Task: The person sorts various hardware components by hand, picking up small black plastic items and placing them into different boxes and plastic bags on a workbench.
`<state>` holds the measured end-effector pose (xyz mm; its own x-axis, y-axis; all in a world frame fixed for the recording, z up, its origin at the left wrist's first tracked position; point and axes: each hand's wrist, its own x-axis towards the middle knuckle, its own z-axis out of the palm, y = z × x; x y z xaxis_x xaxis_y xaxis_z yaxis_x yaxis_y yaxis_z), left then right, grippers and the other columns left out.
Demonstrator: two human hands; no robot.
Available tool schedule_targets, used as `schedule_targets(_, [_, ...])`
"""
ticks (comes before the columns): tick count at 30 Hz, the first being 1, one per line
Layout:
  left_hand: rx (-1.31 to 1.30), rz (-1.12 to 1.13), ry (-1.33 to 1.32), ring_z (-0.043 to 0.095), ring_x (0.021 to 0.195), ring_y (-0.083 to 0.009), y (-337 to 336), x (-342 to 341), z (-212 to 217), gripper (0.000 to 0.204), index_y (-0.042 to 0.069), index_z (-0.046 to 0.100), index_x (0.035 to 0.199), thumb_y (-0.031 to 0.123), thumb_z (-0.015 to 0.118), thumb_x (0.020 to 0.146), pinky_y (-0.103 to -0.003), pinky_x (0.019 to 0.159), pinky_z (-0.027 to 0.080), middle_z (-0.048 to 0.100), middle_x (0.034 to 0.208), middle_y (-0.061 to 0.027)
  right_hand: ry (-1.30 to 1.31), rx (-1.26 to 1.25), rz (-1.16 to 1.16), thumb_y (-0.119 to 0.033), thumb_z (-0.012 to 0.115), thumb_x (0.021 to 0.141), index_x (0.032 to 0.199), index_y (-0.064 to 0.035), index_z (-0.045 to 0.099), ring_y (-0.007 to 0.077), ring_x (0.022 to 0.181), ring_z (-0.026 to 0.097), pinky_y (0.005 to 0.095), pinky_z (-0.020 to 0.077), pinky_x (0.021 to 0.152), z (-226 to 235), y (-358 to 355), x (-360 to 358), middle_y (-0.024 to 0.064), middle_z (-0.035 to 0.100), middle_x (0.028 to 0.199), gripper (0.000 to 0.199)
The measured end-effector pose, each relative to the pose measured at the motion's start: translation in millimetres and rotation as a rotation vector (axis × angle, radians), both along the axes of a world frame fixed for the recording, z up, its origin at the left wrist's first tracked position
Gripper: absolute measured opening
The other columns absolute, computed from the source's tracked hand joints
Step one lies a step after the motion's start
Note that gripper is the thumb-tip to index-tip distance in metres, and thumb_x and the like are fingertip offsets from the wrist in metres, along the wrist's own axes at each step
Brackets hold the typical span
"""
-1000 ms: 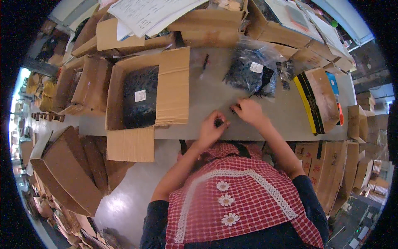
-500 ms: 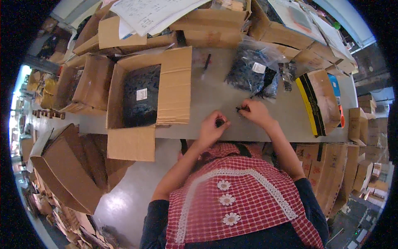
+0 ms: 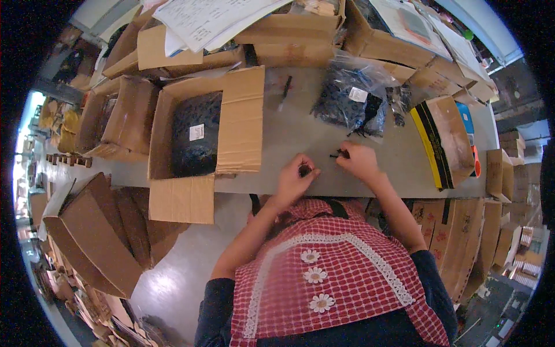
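My left hand (image 3: 296, 176) is closed over the table's near side, fingers curled toward the thumb. A dark spot shows inside its curl, too small to make out. To its right, my right hand (image 3: 359, 162) pinches a small black piece (image 3: 335, 155) whose thin end sticks out to the left. The two hands are apart. Beyond the right hand lies a clear plastic bag (image 3: 341, 95) of small black parts with a white label, some of the parts showing at its near end. At left stands an open cardboard box (image 3: 240, 124) holding a dark, labelled bagged mass (image 3: 193, 153).
On the grey table (image 3: 277, 139) a black pen-like stick (image 3: 287, 85) lies behind my hands. A yellow-and-black-edged carton (image 3: 442, 141) stands at right, with a blue item (image 3: 464, 117) behind it. Papers (image 3: 214, 20) rest on boxes at the back. An open carton (image 3: 95, 237) sits lower left.
My right hand has moved slightly nearer and to the right, still pinching the black piece. My left hand stays almost in place. The view has shifted a little.
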<state>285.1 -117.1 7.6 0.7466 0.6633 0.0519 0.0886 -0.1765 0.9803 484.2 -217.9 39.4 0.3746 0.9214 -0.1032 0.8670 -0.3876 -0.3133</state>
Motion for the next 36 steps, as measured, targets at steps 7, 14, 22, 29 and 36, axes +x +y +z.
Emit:
schedule_targets(7, [0.127,0.013,0.13,0.061,0.076,-0.026,-2,1,-2,0.024,0.005,0.053,0.089,0.015,0.071,0.077,-0.033,0.071,0.048,0.061,0.082,-0.0115,0.431,0.604,0.166,-0.015,0.07,0.076,0.096,-0.0056,0.062,0.025,0.066,0.063,0.0323,0.0505,0.06,30,-2,-34,0.0111,0.063,0.081,0.024])
schedule_targets(14, [0.065,-0.023,0.044,0.061,0.076,-0.0219,-3,3,-7,0.024,0.005,0.055,0.09,0.016,0.072,0.077,-0.032,0.072,0.048,0.061,0.081,-0.0091,0.074,0.277,-0.062,-0.027,0.067,0.08,0.095,-0.0072,0.063,0.0287,0.074,0.065,0.0371,0.0511,0.064,23,8,-25,0.0104,0.064,0.086,0.025])
schedule_targets(22, [0.074,0.004,0.032,0.057,0.074,-0.016,0,7,-10,0.024,0.005,0.054,0.088,0.015,0.073,0.077,-0.029,0.07,0.047,0.059,0.079,-0.0074,0.401,0.383,0.143,-0.026,0.07,0.079,0.088,-0.0087,0.065,0.0298,0.071,0.062,0.037,0.0501,0.061,8,2,-20,0.0113,0.063,0.081,0.021])
schedule_targets(29, [0.012,-0.066,-0.068,0.059,0.074,-0.0178,-1,13,-1,0.024,0.005,0.056,0.091,0.014,0.072,0.076,-0.031,0.07,0.048,0.061,0.081,-0.0089,0.273,0.581,0.535,-0.013,0.068,0.08,0.092,-0.0078,0.065,0.0277,0.086,0.062,0.035,0.051,0.071,47,5,-32,0.009,0.062,0.104,0.014])
schedule_targets(36, [0.039,-0.142,-0.005,0.062,0.085,-0.0195,0,22,0,0.019,0.004,0.065,0.099,0.014,0.066,0.082,-0.03,0.079,0.047,0.064,0.091,-0.0115,0.149,0.489,0.362,-0.015,0.065,0.081,0.09,-0.0074,0.061,0.0324,0.091,0.061,0.04,0.0509,0.075,32,-7,-18,0.0109,0.061,0.107,0.013])
